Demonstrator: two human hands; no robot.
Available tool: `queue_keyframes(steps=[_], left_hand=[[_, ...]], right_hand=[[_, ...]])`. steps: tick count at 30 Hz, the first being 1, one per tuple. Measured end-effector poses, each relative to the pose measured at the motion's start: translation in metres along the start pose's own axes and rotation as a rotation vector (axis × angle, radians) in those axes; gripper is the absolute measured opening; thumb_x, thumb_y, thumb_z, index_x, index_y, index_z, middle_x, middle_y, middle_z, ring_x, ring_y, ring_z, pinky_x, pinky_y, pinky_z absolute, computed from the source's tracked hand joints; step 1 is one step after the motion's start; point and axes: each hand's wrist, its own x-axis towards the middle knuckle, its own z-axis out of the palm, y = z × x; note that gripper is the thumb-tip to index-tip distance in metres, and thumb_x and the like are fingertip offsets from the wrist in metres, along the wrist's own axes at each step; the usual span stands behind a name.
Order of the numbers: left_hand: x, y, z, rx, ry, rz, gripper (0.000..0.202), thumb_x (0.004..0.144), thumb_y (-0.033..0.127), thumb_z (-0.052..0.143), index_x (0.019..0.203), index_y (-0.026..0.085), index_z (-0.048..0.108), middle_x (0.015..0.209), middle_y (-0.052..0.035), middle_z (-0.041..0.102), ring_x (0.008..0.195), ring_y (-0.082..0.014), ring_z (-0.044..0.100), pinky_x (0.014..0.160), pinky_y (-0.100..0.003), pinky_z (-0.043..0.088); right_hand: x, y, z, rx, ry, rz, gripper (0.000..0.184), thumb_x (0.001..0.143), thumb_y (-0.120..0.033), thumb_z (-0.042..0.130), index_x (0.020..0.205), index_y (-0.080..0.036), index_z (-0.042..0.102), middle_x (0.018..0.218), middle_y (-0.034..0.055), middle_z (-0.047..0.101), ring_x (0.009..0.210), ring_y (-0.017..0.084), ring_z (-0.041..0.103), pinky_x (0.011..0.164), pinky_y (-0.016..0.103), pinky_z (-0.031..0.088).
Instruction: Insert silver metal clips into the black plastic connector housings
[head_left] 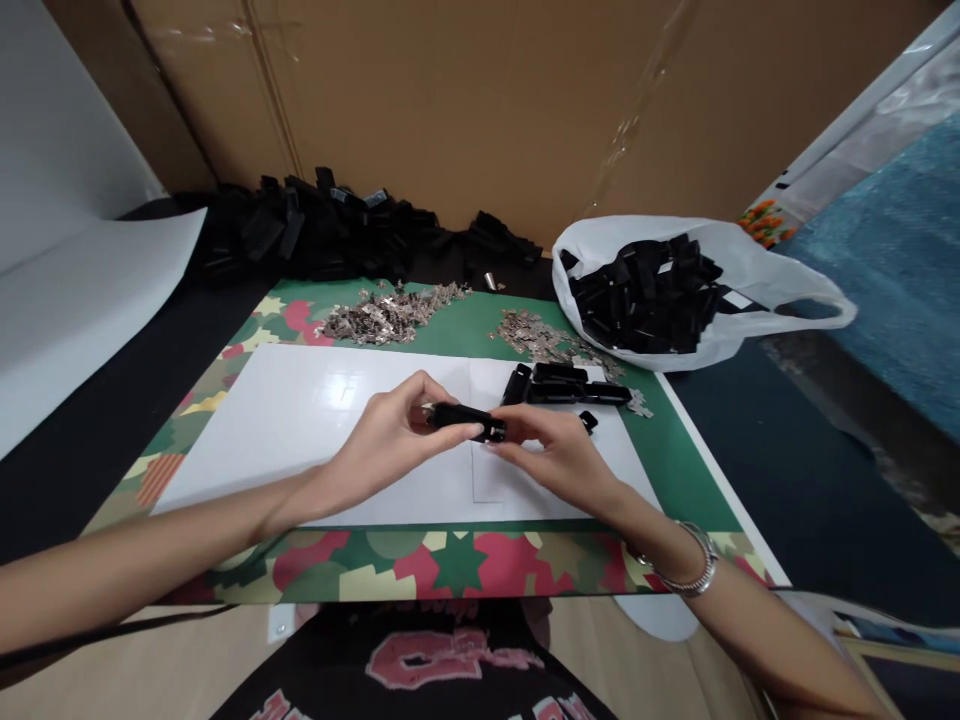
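A small black oblong plastic piece (466, 421) is held level above the white board (300, 420). My left hand (397, 430) is closed on its left part, thumb along the near side and fingers behind. At the right end, where small pale markings show, my right hand (551, 450) pinches it between thumb and fingertips. Whether a tiny part sits in the right fingertips cannot be made out. Several similar black pieces (559, 390) lie on the board just beyond my right hand. Two heaps of small shiny metal pieces, a larger left heap (386, 315) and a smaller right heap (532, 335), lie beyond the board.
A white plastic bag (750, 335) full of black pieces stands open at the back right. More black pieces (315, 230) are piled along the cardboard wall (450, 110). A small silver cylinder (490, 281) lies near the heaps. The patterned mat (360, 570) edges the table front.
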Motion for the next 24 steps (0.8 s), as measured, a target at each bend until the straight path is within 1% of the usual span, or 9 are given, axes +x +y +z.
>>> queue_keyframes(steps=[2, 4, 5, 7, 9, 12, 14, 17, 24], left_hand=[[0.005, 0.001, -0.004, -0.032, -0.138, -0.075, 0.029, 0.074, 0.039, 0.066, 0.086, 0.017, 0.052, 0.084, -0.0033, 0.065, 0.069, -0.0154, 0.063, 0.057, -0.026, 0.050], [0.009, 0.004, -0.007, -0.095, -0.304, -0.148, 0.025, 0.076, 0.036, 0.063, 0.090, 0.017, 0.055, 0.086, -0.0038, 0.065, 0.070, -0.0153, 0.064, 0.060, -0.027, 0.050], [0.011, 0.006, -0.008, -0.121, -0.387, -0.186, 0.024, 0.077, 0.036, 0.061, 0.091, 0.016, 0.057, 0.084, -0.0036, 0.065, 0.069, -0.0152, 0.064, 0.061, -0.027, 0.049], [0.012, 0.009, -0.010, -0.151, -0.539, -0.248, 0.025, 0.080, 0.037, 0.058, 0.093, 0.015, 0.062, 0.074, -0.0020, 0.064, 0.067, -0.0144, 0.062, 0.055, -0.023, 0.047], [0.013, 0.013, -0.011, -0.156, -0.624, -0.266, 0.028, 0.081, 0.038, 0.057, 0.094, 0.015, 0.065, 0.062, 0.0006, 0.060, 0.059, -0.0123, 0.056, 0.047, -0.020, 0.040], [0.012, 0.014, -0.010, -0.205, -0.645, -0.278, 0.030, 0.081, 0.039, 0.058, 0.095, 0.015, 0.065, 0.053, 0.0051, 0.050, 0.045, -0.0068, 0.041, 0.041, -0.018, 0.029], [0.012, 0.012, -0.009, -0.261, -0.650, -0.302, 0.030, 0.080, 0.040, 0.060, 0.095, 0.015, 0.065, 0.052, 0.0065, 0.045, 0.043, -0.0053, 0.034, 0.041, -0.019, 0.024], [0.011, 0.010, -0.008, -0.324, -0.658, -0.315, 0.029, 0.079, 0.040, 0.061, 0.092, 0.014, 0.065, 0.053, 0.0059, 0.043, 0.045, -0.0052, 0.031, 0.042, -0.019, 0.021], [0.012, 0.010, -0.008, -0.331, -0.657, -0.332, 0.029, 0.079, 0.039, 0.062, 0.092, 0.013, 0.066, 0.054, 0.0059, 0.041, 0.047, -0.0053, 0.030, 0.042, -0.020, 0.020]], right_hand=[[0.000, -0.001, 0.002, -0.076, 0.024, -0.071, 0.019, 0.078, -0.023, 0.063, 0.096, -0.017, 0.062, 0.065, -0.0003, 0.061, 0.055, 0.010, 0.054, 0.054, 0.023, 0.048], [-0.001, -0.003, 0.003, -0.110, 0.013, -0.141, 0.019, 0.079, -0.022, 0.062, 0.097, -0.017, 0.063, 0.065, -0.0004, 0.059, 0.053, 0.009, 0.051, 0.053, 0.023, 0.046], [-0.002, -0.003, 0.003, -0.112, 0.004, -0.174, 0.019, 0.080, -0.022, 0.061, 0.097, -0.017, 0.063, 0.064, -0.0003, 0.058, 0.053, 0.010, 0.051, 0.053, 0.024, 0.046], [-0.003, -0.004, 0.005, -0.087, -0.008, -0.227, 0.019, 0.080, -0.021, 0.060, 0.098, -0.016, 0.063, 0.064, -0.0002, 0.057, 0.054, 0.010, 0.050, 0.054, 0.024, 0.046], [-0.004, -0.004, 0.007, -0.049, -0.013, -0.249, 0.019, 0.080, -0.021, 0.060, 0.099, -0.015, 0.063, 0.064, 0.0004, 0.057, 0.054, 0.010, 0.050, 0.054, 0.024, 0.046], [-0.004, -0.005, 0.008, -0.018, -0.008, -0.246, 0.020, 0.080, -0.024, 0.062, 0.099, -0.015, 0.063, 0.064, 0.0011, 0.059, 0.054, 0.010, 0.050, 0.054, 0.024, 0.046], [-0.003, -0.007, 0.008, -0.019, 0.001, -0.248, 0.020, 0.081, -0.026, 0.061, 0.098, -0.016, 0.063, 0.064, 0.0010, 0.060, 0.053, 0.010, 0.050, 0.054, 0.024, 0.046], [-0.003, -0.008, 0.007, -0.025, 0.013, -0.256, 0.020, 0.081, -0.028, 0.061, 0.098, -0.017, 0.064, 0.064, 0.0012, 0.060, 0.052, 0.010, 0.050, 0.053, 0.024, 0.046], [-0.003, -0.009, 0.006, -0.024, 0.015, -0.259, 0.020, 0.082, -0.027, 0.061, 0.098, -0.016, 0.064, 0.064, 0.0017, 0.060, 0.052, 0.010, 0.050, 0.053, 0.024, 0.046]])
